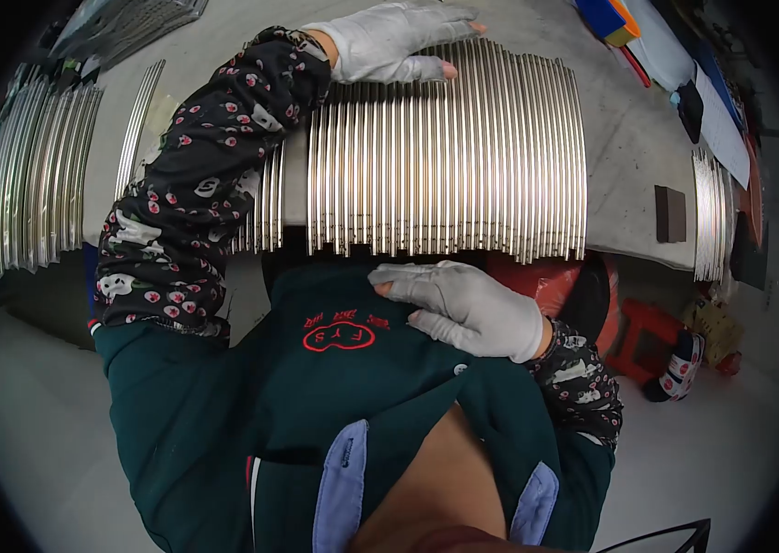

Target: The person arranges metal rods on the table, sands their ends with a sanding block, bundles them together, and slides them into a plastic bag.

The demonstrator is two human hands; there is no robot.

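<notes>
Shiny metal rods (445, 166) lie side by side in a wide row on the table, their near ends sticking out past its front edge. At the row's far end is my left hand (389, 41), in a whitish glove with bare fingertips. Its fingers are stretched out over the rods' far ends, apparently touching them. My right hand (486, 311), gloved the same way, hovers just short of the near rod ends, before my green shirt (408, 369). Its fingers are extended and I see nothing held in them.
Bagged rods (39, 175) lie at the left, and a few loose rods (139, 129) beside them. On the right are a dark brown block (671, 214), another bundle of thin rods (709, 217) and paper sheets (721, 124). A red stool (638, 341) stands below the table.
</notes>
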